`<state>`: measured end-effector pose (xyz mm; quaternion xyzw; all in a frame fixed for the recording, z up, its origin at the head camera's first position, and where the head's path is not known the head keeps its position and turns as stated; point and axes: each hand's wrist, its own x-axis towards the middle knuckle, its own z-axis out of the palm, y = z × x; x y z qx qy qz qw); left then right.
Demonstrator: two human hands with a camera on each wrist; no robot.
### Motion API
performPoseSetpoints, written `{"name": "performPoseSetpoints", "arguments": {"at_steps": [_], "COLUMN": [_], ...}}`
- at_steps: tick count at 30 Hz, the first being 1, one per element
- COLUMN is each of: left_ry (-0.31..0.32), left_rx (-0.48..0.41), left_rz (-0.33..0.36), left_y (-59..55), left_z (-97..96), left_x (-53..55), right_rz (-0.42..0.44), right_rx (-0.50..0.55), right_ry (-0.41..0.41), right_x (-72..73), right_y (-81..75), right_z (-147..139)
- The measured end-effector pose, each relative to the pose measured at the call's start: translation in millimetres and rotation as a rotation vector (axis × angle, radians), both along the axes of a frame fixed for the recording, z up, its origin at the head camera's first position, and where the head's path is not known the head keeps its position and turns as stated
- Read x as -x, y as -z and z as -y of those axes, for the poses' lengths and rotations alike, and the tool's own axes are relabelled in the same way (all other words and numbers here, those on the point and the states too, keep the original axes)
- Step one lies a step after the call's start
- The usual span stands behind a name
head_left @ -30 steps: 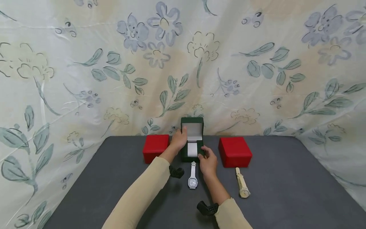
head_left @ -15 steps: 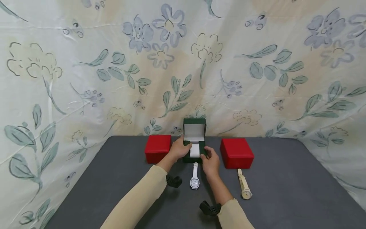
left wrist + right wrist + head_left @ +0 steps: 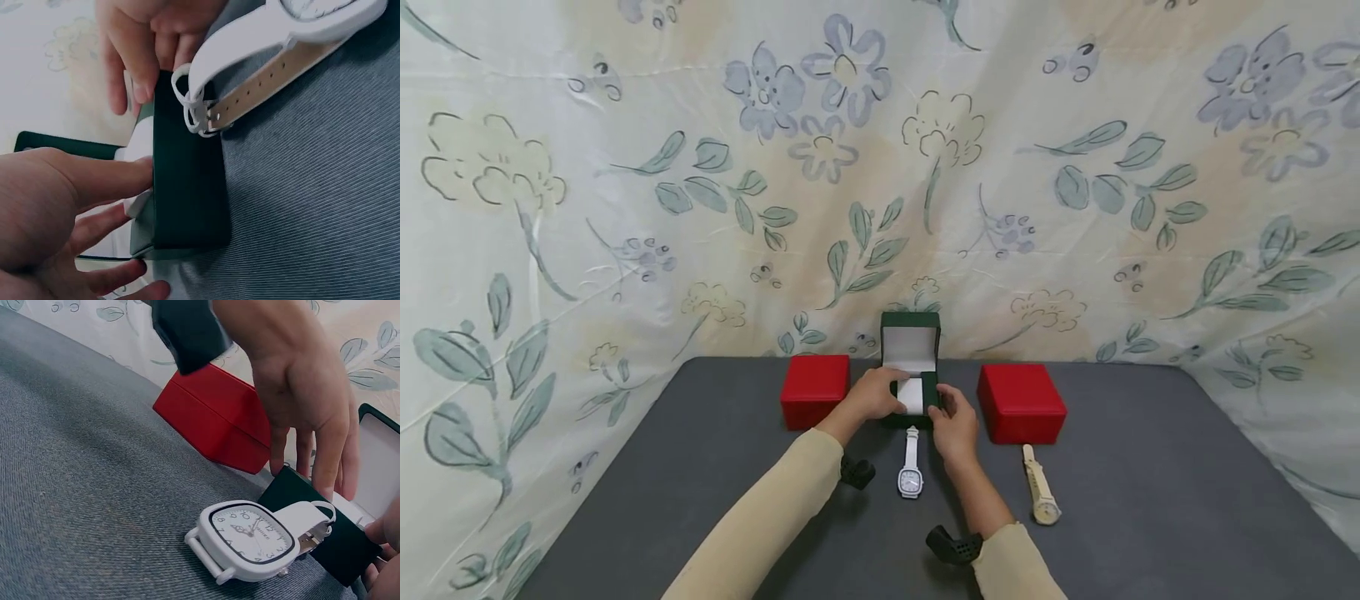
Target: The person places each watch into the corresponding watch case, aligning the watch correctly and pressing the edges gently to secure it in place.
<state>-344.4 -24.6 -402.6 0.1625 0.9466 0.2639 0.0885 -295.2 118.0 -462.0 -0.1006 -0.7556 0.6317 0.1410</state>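
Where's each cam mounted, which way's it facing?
Head: on head, faces forward and down at table; left hand, right hand, sleeves show.
Left wrist: on that wrist, faces green box; left fingers near, right hand opposite.
Right wrist: on that wrist, faces white watch; right hand, some left fingers.
Wrist views share green box, white watch.

Your left hand (image 3: 874,395) has come down from the raised lid (image 3: 910,346) of the green box (image 3: 929,388): a second ago your thumb was up before its pale lining, then beside the far left corner of the white cushion (image 3: 910,396), and now it's at the cushion's near end, your fingers across the far end
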Motion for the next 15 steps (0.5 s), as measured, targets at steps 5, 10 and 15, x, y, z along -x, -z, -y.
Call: {"name": "performPoseSetpoints", "arguments": {"at_steps": [5,10,15], "left_ry": [-0.004,0.01,0.034], "left_rx": [0.06,0.13,0.147], "left_rz": [0.05,0.065,0.072], "left_y": [-2.3,-6.1,-6.6], "left_z": [-3.2,-6.7,-9.9], "left_x": [7.4,12.5,14.0], "right_rz": [-0.017,-0.009,-0.013], "right_rx": [-0.006,-0.041,-0.06], "right_ry": [0.005,0.016,0.028], "right_x": [-0.4,0.7,2.3], "right_y": [0.1,1.3,3.3], "right_z": [2,3,1]}}
